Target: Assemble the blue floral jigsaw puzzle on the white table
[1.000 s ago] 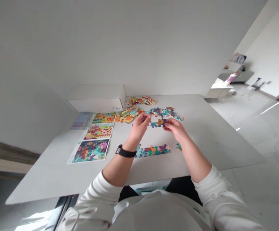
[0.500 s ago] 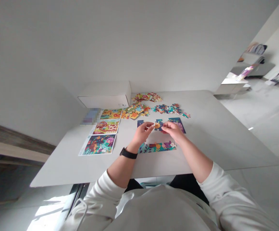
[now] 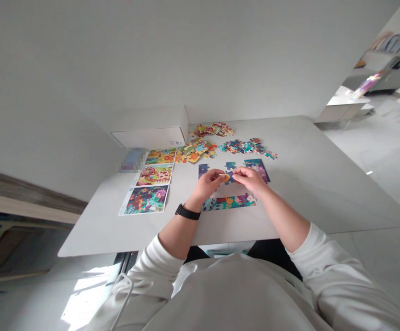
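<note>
My left hand [image 3: 209, 184] and my right hand [image 3: 250, 179] meet over the table, fingers closed in a pinch from either side on a dark blue jigsaw puzzle piece [image 3: 227, 177] with a yellow shape. Fingertips partly cover it. Just behind lies a blue-green puzzle piece [image 3: 230, 165]. A dark blue piece [image 3: 203, 168] rests beyond my left hand, partly hidden by it. To the right, a joined puzzle section [image 3: 260, 169] in blue and purple sits near my right hand. Closer to me runs a joined strip of puzzle pieces [image 3: 229, 202] with leaves and flowers.
Loose puzzle pieces form several heaps: a blue-teal heap [image 3: 244, 146], a yellow-orange heap [image 3: 196, 151] and a red-yellow heap [image 3: 213, 129]. A white box [image 3: 148, 135] stands against the wall. Printed picture sheets [image 3: 146, 200] lie at the left of the table [image 3: 306, 184].
My view has shifted slightly, so the table appears higher. Both hands stay close together at the yellow-and-blue piece, whose angle has changed a little; more of the blue-green piece behind it shows.
</note>
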Available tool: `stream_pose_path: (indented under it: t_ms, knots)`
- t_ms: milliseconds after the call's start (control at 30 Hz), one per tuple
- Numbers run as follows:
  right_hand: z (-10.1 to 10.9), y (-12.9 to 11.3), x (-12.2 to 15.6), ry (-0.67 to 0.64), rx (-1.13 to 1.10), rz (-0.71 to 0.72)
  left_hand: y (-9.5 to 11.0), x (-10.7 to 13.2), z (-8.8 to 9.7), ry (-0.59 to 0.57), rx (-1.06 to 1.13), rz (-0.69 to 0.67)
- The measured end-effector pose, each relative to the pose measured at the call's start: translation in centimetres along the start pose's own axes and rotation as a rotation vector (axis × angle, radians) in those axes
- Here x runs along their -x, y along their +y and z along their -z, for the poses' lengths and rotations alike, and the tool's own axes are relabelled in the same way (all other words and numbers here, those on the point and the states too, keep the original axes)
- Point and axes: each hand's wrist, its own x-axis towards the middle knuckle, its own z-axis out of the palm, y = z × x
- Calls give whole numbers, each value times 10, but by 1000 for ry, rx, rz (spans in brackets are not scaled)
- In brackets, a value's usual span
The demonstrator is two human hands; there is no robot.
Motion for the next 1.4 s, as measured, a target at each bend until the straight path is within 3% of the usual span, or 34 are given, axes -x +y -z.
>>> stream_pose_path:
  t_ms: [367,467,700,933,1033,1133,1233,1333,1400]
  knots:
    - [2,1,-1,8,-14,11,-6,-3,0,137,147,104]
    - [1,3,0,24,93,110,-4,-3,0,148,175,126]
    - [-8,-7,7,77,530,558,-1,-2,-1,170,181,187]
    - [-14,-15,6,103,673,597,1,-1,-5,134,163,204]
    - [1,-16,3,181,641,566,2,-3,4,141,140,153]
    - [24,-23,-5,259,616,544,4,-13,26,271,108,55]
    - [42,-36,-18,249,638,543,10,-28,47,387,33,-50]
    - [44,-45,-35,170,670,537,20,-43,56,373,-136,-197]
    - [37,-45,-47,95,671,526,25,-49,53,286,-297,-287]
